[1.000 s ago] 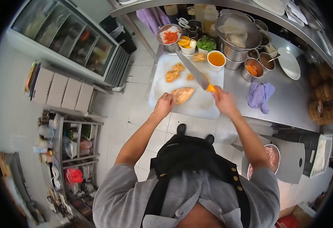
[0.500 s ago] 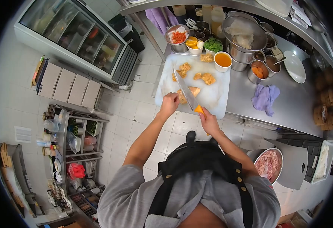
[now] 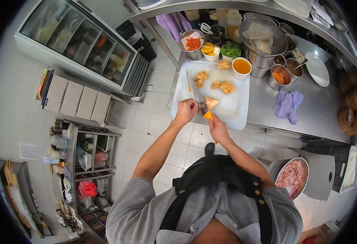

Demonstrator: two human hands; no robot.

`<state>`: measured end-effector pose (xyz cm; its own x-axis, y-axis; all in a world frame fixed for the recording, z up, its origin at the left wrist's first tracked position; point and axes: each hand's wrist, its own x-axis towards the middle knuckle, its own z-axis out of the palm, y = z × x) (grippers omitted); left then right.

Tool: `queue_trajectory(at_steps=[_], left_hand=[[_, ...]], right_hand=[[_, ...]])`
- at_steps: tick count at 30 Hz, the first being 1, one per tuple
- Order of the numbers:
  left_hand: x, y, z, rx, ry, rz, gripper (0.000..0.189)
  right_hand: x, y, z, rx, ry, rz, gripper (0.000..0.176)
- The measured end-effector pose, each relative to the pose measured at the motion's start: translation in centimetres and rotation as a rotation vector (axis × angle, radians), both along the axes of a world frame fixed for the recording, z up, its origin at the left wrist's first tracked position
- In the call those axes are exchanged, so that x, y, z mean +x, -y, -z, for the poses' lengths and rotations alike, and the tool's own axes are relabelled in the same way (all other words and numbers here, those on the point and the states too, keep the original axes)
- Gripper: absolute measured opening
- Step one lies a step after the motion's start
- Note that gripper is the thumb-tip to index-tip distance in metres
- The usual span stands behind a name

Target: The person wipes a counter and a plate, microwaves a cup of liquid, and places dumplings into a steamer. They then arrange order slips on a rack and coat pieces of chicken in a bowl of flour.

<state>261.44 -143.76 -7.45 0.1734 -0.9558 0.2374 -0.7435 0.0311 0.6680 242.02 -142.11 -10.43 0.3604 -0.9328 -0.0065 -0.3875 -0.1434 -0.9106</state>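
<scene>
My right hand (image 3: 219, 129) is closed around the orange handle of a kitchen knife (image 3: 196, 92). Its long blade slants up and left over the white cutting board (image 3: 239, 112). Under and beside the blade lies a piece of fried chicken (image 3: 211, 102) with a pale side showing. My left hand (image 3: 187, 110) has its fingers curled at the left end of that piece, close to the blade; the fingertips are partly hidden. Farther up the board are more golden chicken pieces (image 3: 227, 87), one partly behind the knife tip.
Behind the board stand a cup of orange sauce (image 3: 241, 67), a bowl of red shreds (image 3: 192, 42) and a cup of green leaves (image 3: 230, 49). Rightward are metal pots (image 3: 279, 77), a purple cloth (image 3: 286, 106) and a white plate (image 3: 317, 69). A bowl of raw meat (image 3: 292, 177) stands lower right.
The whole view has shifted slightly. The knife blade has moved a little toward me across the chicken piece, and its angle is steeper. My left hand stays beside the piece.
</scene>
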Motion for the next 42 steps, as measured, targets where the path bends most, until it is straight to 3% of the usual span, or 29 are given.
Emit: queue_trajectory(at_steps=[4, 6, 8, 10, 12, 13, 15, 16, 17, 19, 21, 22, 23, 25, 28, 31, 32, 33, 34, 35, 37, 39, 41, 42], left_hand=[[0.8, 1.8, -0.1, 0.009, 0.12, 0.046, 0.002], [1.7, 2.1, -0.3, 0.011, 0.135, 0.03, 0.001], [3.0, 2.0, -1.0, -0.032, 0.094, -0.065, 0.002], [3.9, 1.5, -1.3, -0.01, 0.0, -0.126, 0.004], [5.2, 0.7, -0.5, 0.157, -0.238, -0.208, 0.005], [5.7, 0.2, 0.5, 0.159, -0.241, -0.209, 0.005], [6.1, -0.7, 2.2, 0.251, -0.645, -0.257, 0.004], [6.1, -1.0, 2.6, 0.247, -0.651, -0.245, 0.004], [6.0, -1.4, 2.9, 0.213, -0.84, -0.27, 0.006], [5.6, -1.7, 4.0, 0.196, -1.084, -0.272, 0.008], [5.5, -1.8, 4.4, 0.189, -1.223, -0.249, 0.007], [5.3, -1.7, 4.5, 0.185, -1.314, -0.235, 0.006], [4.9, -1.5, 4.6, 0.198, -1.325, -0.206, 0.006], [4.4, -1.5, 4.5, 0.157, -1.374, -0.246, 0.007], [4.9, -1.6, 5.9, 0.195, -1.435, -0.179, 0.01], [3.7, -2.3, 6.3, 0.109, -1.311, 0.062, 0.022], [3.1, -2.4, 4.9, 0.118, -1.295, 0.096, 0.022], [2.0, -3.0, 1.8, 0.04, -1.122, 0.036, 0.029], [0.5, -2.9, 0.0, -0.05, -0.954, -0.02, 0.036], [-0.8, -2.9, -0.2, -0.048, -0.943, 0.005, 0.036], [-3.4, -2.2, -0.5, 0.1, -1.753, 0.05, 0.048], [-6.1, -1.6, -1.3, 0.177, -1.957, 0.161, 0.057], [-7.5, -1.1, -0.8, 0.16, -2.042, 0.219, 0.055], [-8.2, -0.9, -1.0, 0.158, -2.014, 0.239, 0.055]], right_hand=[[-3.5, -2.6, -2.5, 0.243, -0.01, -0.183, 0.036], [-7.6, -5.3, -3.2, 0.584, 0.053, -0.279, 0.04], [-10.5, -6.7, -0.3, 0.358, 0.132, -0.201, 0.04], [-12.3, -3.1, -0.1, -0.314, -0.017, -0.035, 0.039], [-13.2, 3.2, -1.7, -0.575, -0.422, 0.045, 0.039], [-13.0, 6.1, -2.1, -0.622, -0.479, 0.025, 0.039], [-12.8, 11.4, -2.2, -0.669, -0.589, -0.028, 0.04], [-12.4, 13.6, -1.4, -0.663, -0.643, -0.061, 0.04], [-11.7, 15.3, -0.4, -0.668, -0.655, -0.047, 0.04], [-11.5, 17.3, 1.1, -0.933, -0.628, -0.095, 0.044], [-8.6, 14.5, 0.3, -0.981, -0.426, -0.1, 0.048], [-6.6, 12.9, 0.6, -0.866, -0.438, -0.123, 0.049], [-4.7, 11.1, 0.8, -0.699, -0.257, -0.207, 0.054], [-1.2, 7.5, -0.1, -0.621, -0.404, -0.338, 0.068], [2.1, 6.3, 1.5, -0.547, -0.482, -0.33, 0.07], [3.4, 7.8, 4.1, -0.351, -0.299, -0.283, 0.071], [2.9, 7.9, 3.2, -0.044, 0.038, -0.298, 0.071], [2.6, 7.9, 2.5, 0.255, 0.384, -0.312, 0.07], [2.5, 7.7, 2.0, 0.23, 0.396, -0.29, 0.07], [2.4, 6.6, 1.5, 0.212, 0.434, -0.261, 0.064], [1.0, 7.3, -1.4, 0.16, 0.496, -0.219, 0.059], [-3.1, 8.8, -6.8, -0.638, 0.283, -0.292, 0.047], [-10.0, 15.2, -10.3, -0.745, 0.37, 0.134, 0.034], [-14.3, 18.8, -13.5, -0.478, 0.343, 0.412, 0.022]])
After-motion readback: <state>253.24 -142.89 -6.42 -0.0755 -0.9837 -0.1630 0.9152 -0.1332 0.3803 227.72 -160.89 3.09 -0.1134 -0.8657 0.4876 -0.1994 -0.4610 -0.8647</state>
